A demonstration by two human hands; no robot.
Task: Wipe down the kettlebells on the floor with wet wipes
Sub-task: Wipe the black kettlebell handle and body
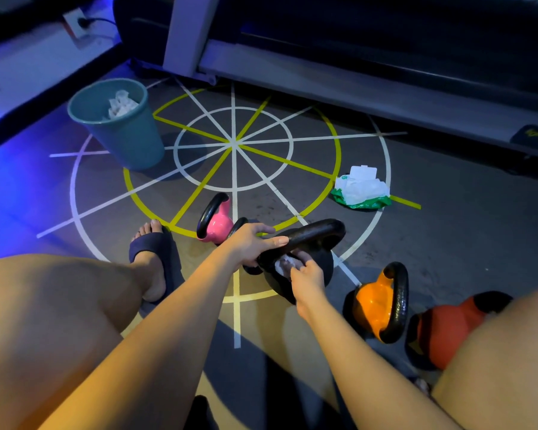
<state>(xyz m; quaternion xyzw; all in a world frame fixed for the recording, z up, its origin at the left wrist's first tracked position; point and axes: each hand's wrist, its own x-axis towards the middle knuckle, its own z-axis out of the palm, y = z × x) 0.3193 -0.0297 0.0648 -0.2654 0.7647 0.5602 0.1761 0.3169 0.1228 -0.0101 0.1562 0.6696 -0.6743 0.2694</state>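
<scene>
A large black kettlebell [319, 240] lies tilted on the floor in front of me. My left hand [250, 243] grips its handle from the left. My right hand [306, 274] holds a crumpled white wet wipe [284, 264] and presses it against the kettlebell's body just under the handle. A pink kettlebell [219, 225] stands just behind my left hand. An orange kettlebell [376, 305] and a red kettlebell [448, 324] sit to the right, the red one partly hidden by my right knee.
A green-and-white pack of wet wipes [362, 189] lies open on the floor at the right. A teal waste bin [121, 131] with used wipes stands at the back left. A treadmill [354, 66] runs along the back. My left foot in a dark sandal [156, 259] is near the pink kettlebell.
</scene>
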